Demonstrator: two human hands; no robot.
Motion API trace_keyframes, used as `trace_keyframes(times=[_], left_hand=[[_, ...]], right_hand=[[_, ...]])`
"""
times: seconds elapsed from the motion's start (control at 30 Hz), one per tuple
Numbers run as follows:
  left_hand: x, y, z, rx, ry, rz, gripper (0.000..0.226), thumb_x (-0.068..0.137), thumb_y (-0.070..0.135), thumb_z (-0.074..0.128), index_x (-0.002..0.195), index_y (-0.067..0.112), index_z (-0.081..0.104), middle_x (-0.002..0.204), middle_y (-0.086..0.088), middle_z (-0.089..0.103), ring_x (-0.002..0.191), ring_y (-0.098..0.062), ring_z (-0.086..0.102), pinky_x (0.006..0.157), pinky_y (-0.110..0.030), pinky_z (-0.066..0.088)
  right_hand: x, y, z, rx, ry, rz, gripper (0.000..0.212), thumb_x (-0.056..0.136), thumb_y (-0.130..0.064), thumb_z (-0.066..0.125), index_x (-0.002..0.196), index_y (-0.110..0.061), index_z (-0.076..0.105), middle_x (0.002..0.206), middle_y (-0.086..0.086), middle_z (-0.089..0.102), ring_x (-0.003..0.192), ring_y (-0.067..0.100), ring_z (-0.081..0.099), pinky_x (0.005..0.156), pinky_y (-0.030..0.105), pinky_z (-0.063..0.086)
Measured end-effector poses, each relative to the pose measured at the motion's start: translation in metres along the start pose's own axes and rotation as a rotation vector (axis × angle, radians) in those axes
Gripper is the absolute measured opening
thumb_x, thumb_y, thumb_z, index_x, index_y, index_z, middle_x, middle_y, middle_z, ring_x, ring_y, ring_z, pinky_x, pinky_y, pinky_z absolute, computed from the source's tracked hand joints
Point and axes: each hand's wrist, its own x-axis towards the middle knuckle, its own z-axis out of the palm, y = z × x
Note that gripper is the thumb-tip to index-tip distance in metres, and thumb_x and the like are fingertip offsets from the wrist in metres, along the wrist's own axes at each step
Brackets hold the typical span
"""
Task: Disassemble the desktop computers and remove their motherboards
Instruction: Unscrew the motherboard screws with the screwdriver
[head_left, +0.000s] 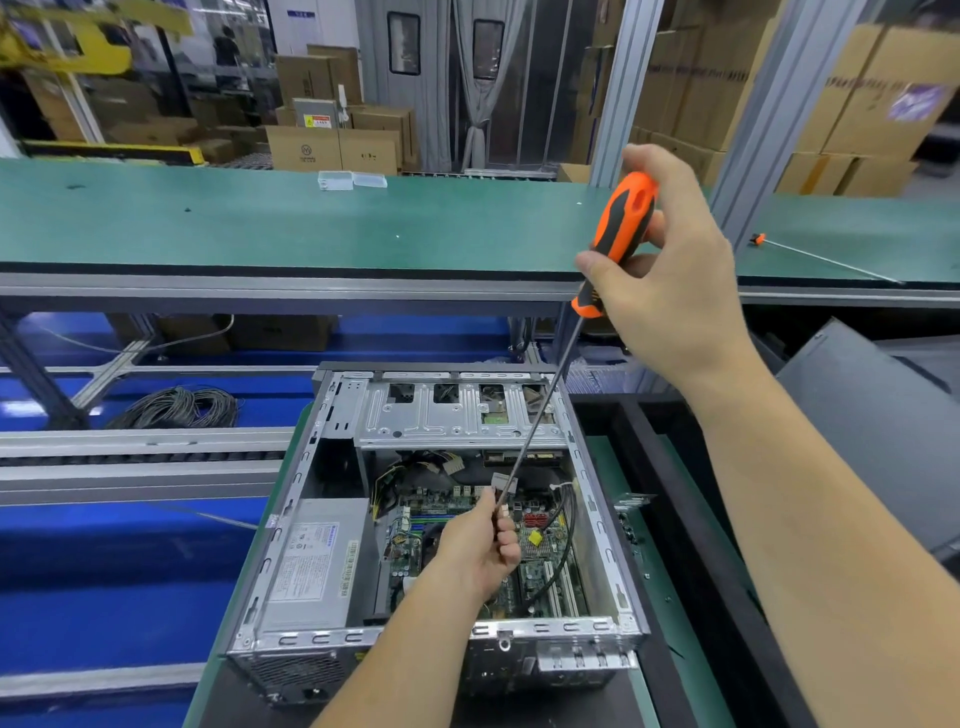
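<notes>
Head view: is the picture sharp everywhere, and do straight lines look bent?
Head view: the motherboard and both hands are fairly sharp; the background cardboard boxes are soft; the green bench edge bows from wide-angle distortion; lighting is even, with mild glare on the case metal.

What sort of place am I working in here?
Likely a factory or warehouse teardown line: long green conveyor-style workbench, stacked brown cardboard cartons behind it, and an opened grey metal desktop computer case at the station.

A circled "M" logo is printed on a cardboard box (303, 149); the print on the power supply label (311, 561) cannot be read.
</notes>
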Motion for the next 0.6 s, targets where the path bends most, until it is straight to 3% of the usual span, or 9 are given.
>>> trace_keyframes(times=[0.13, 0.23, 0.4, 0.5, 0.53, 0.6], left_hand=[[0.0, 0.003, -0.002, -0.141, 0.093, 0.02, 0.045, 0.108, 0.034, 0.042, 0.071, 0.01, 0.048, 0.06, -0.004, 0.042, 0.051, -0.014, 0.03, 0.034, -0.018, 0.03], [-0.002, 0.003, -0.003, -0.188, 0.091, 0.029, 0.041, 0.107, 0.025, 0.04, 0.071, 0.007, 0.05, 0.062, -0.005, 0.042, 0.053, -0.014, 0.033, 0.036, -0.019, 0.033], [-0.023, 0.041, -0.004, -0.011, 0.122, 0.256, 0.023, 0.098, 0.01, 0.042, 0.076, 0.009, 0.049, 0.047, 0.006, 0.03, 0.036, -0.007, 0.017, 0.031, -0.019, 0.016], [-0.048, 0.089, -0.004, 0.228, 0.246, 0.532, 0.018, 0.089, 0.009, 0.045, 0.072, 0.012, 0.048, 0.044, 0.006, 0.028, 0.038, -0.01, 0.018, 0.037, -0.02, 0.017], [-0.055, 0.103, -0.008, 0.398, 0.342, 0.67, 0.02, 0.087, 0.012, 0.046, 0.068, 0.014, 0.047, 0.044, 0.006, 0.028, 0.041, -0.013, 0.021, 0.042, -0.022, 0.019], [-0.062, 0.121, -0.024, 0.953, 0.577, 1.005, 0.035, 0.088, 0.021, 0.047, 0.055, 0.018, 0.037, 0.043, 0.007, 0.028, 0.045, -0.018, 0.024, 0.047, -0.027, 0.02]], right_hand=[[0.005, 0.001, -0.007, -0.007, 0.059, -0.014, 0.065, 0.085, -0.015, 0.074, 0.14, -0.026, 0.042, 0.087, -0.035, 0.052, 0.079, 0.011, 0.061, 0.069, 0.032, 0.061], [-0.001, 0.006, -0.003, -0.013, 0.044, 0.01, 0.065, 0.085, -0.013, 0.074, 0.141, -0.026, 0.042, 0.085, -0.027, 0.053, 0.076, 0.008, 0.061, 0.072, 0.033, 0.061], [-0.017, 0.022, 0.005, -0.041, -0.002, 0.037, 0.067, 0.086, -0.016, 0.074, 0.142, -0.03, 0.04, 0.099, -0.013, 0.053, 0.077, 0.009, 0.057, 0.084, 0.042, 0.058], [-0.028, 0.03, 0.013, -0.036, -0.03, 0.071, 0.067, 0.086, -0.016, 0.074, 0.142, -0.031, 0.04, 0.1, -0.009, 0.056, 0.079, 0.016, 0.059, 0.084, 0.045, 0.057], [-0.031, 0.032, 0.016, -0.037, -0.041, 0.079, 0.067, 0.086, -0.016, 0.074, 0.142, -0.031, 0.04, 0.099, -0.007, 0.057, 0.079, 0.018, 0.058, 0.084, 0.045, 0.056], [-0.039, 0.035, 0.021, -0.026, -0.074, 0.097, 0.067, 0.087, -0.017, 0.074, 0.141, -0.033, 0.039, 0.099, -0.007, 0.056, 0.078, 0.019, 0.057, 0.083, 0.045, 0.056]])
